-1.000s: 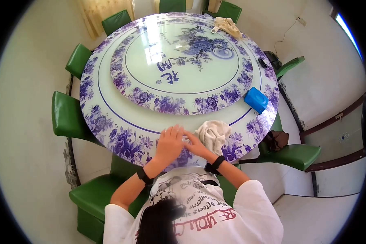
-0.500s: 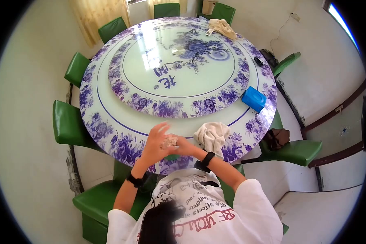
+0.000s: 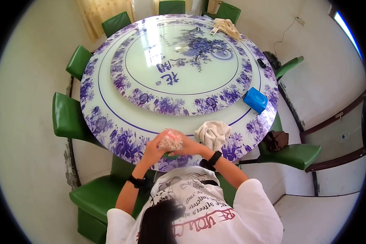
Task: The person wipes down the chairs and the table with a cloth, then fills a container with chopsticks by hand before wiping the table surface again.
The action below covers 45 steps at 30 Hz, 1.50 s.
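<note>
My left hand (image 3: 152,149) and my right hand (image 3: 190,147) are both closed around a bumpy pinkish-white bundle (image 3: 170,140), cupping it from either side at the near edge of the table. I cannot tell what kind of thing the bundle is. A bit of green (image 3: 171,156) shows just beneath it, between the hands. A crumpled off-white cloth (image 3: 213,135) lies on the table close to the right hand. Each wrist wears a black band.
The round table (image 3: 128,140) has a purple flower pattern and a raised turntable (image 3: 150,87). A blue box (image 3: 255,100) sits at the right, with a small black object (image 3: 261,63) farther back. A beige cloth (image 3: 227,28) lies at the far edge. Green chairs (image 3: 69,116) surround the table.
My left hand's raised fingers have come down around the side of the bundle. More of the bundle now shows between the hands. The view has shifted slightly.
</note>
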Available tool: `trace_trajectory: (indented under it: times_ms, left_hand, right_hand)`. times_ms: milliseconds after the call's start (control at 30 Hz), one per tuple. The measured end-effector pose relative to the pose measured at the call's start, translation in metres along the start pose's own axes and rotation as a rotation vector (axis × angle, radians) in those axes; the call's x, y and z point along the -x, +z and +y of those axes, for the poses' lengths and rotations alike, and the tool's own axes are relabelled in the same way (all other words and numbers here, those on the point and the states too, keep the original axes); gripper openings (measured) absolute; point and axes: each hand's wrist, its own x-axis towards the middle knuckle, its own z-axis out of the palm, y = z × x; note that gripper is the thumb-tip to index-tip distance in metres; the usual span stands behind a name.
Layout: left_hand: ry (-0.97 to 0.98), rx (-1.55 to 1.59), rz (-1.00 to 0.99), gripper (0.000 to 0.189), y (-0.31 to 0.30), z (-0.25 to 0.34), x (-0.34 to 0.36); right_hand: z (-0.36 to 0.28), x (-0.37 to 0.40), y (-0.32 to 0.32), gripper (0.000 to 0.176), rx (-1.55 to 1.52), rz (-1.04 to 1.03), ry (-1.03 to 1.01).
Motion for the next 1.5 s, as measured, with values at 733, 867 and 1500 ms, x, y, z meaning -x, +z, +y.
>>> trace_trajectory:
  times_ms: [733,867,1500]
  left_hand:
    - [0.220,-0.341,-0.111,0.036,-0.005,0.024,-0.029]
    - [0.272,-0.577,-0.276,0.035,-0.019,0.076,-0.035]
    - [0.524,-0.695,0.082,0.041,-0.002,0.057,-0.036]
  right_hand:
    - [0.004,0.002,-0.004,0.086,-0.014,-0.008,0.051]
    - [0.034,-0.011,-0.009,0.091,0.051,-0.090,-0.096]
    - [0.072,0.011,0.032,0.082,0.045,0.091,0.092]
